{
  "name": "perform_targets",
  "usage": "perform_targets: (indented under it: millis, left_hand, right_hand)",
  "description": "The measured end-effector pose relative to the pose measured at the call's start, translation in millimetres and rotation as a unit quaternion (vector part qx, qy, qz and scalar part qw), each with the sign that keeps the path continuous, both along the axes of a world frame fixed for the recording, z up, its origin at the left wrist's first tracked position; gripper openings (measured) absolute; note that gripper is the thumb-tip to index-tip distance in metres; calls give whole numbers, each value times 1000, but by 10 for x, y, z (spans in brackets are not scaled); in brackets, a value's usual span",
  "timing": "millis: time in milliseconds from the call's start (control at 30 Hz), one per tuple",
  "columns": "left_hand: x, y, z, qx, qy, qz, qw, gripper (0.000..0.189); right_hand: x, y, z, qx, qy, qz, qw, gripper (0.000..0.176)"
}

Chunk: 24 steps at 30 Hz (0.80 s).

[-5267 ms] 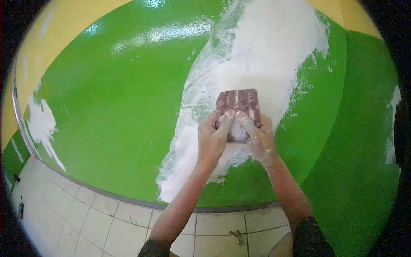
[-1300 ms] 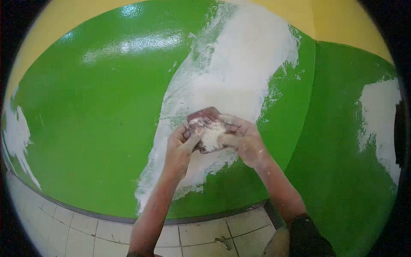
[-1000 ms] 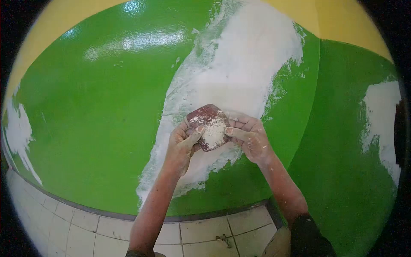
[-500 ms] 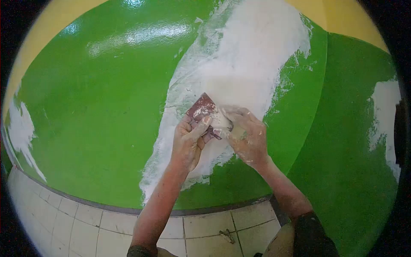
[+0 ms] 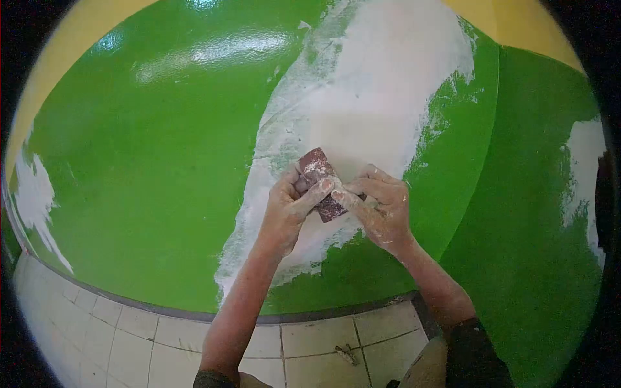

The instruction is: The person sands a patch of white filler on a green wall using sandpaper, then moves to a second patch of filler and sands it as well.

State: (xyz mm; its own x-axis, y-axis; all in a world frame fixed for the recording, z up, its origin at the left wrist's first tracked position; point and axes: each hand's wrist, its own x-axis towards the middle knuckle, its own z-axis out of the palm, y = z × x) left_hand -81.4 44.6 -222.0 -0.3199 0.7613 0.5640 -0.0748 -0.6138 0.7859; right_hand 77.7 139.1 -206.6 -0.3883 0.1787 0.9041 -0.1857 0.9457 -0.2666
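A reddish-brown piece of sandpaper (image 5: 313, 161), dusted with white powder, is held between both hands in front of the wall. My left hand (image 5: 291, 204) grips its left side, thumb on top and fingers behind. My right hand (image 5: 381, 204) pinches its right edge with thumb and forefinger, the thumb tips of the two hands nearly touching. Behind the hands, a broad band of white filler (image 5: 369, 84) runs down the green wall (image 5: 155, 174). Powder coats the fingers of both hands.
Pale floor tiles (image 5: 317, 339) meet the wall's foot at a dark edge. A small crumpled scrap (image 5: 347, 354) lies on them. More white patches (image 5: 33, 194) mark the far left and far right (image 5: 582, 168) of the wall. Yellow paint (image 5: 527, 26) borders the top.
The sandpaper has turned and now looks narrower, its lower part showing below the thumbs. My right hand's thumb has moved left, close to my left thumb.
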Motion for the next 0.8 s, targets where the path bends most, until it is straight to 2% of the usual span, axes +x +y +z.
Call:
perform_targets:
  millis: [67,100,133,167,200,267,300,367,400,467,600,667,700,800]
  left_hand:
    - [-32,27,-48,17,-34,-69,997,37]
    - [-55,43,-62,17,-34,-69,997,37]
    - [-80,59,-76,25,-20,-44,999,35]
    - [-95,65,-83,33,-6,-19,999,32]
    - [-88,44,-66,33,-6,-20,999,32]
    - [-48,-9,-21,36,25,32,999,28]
    - [-39,-1,-27,36,25,31,999,28]
    - [-31,18,-51,40,37,43,998,29]
    - [-34,39,-61,39,38,43,998,29]
    - [-43,99,-94,54,14,6,998,28]
    - [-39,166,-134,50,27,0,998,30]
    - [-68,144,-111,42,5,-37,998,28]
    - [-72,141,-112,42,5,-35,998,28]
    - [-72,153,-116,42,16,-18,999,29]
  right_hand:
    - [16,24,7,25,-18,8,999,18]
    - [23,40,10,25,-18,7,1000,18]
    - [27,60,12,-121,-73,39,989,19]
    - [29,84,15,-263,-127,71,954,20]
    - [17,136,30,-264,-127,70,954,20]
    - [-3,249,63,-375,-102,308,868,25]
    - [16,253,64,-375,-102,307,869,25]
    - [52,255,63,-436,-157,326,824,28]
    - [56,296,39,-437,-157,326,824,28]
    - [46,420,-37,-377,-208,357,829,28]
    - [28,448,-74,-396,-170,398,810,28]
    - [70,424,-34,-481,-148,476,721,28]
    - [61,454,-49,-481,-148,477,720,28]
    - [24,504,-80,-389,-147,312,854,31]
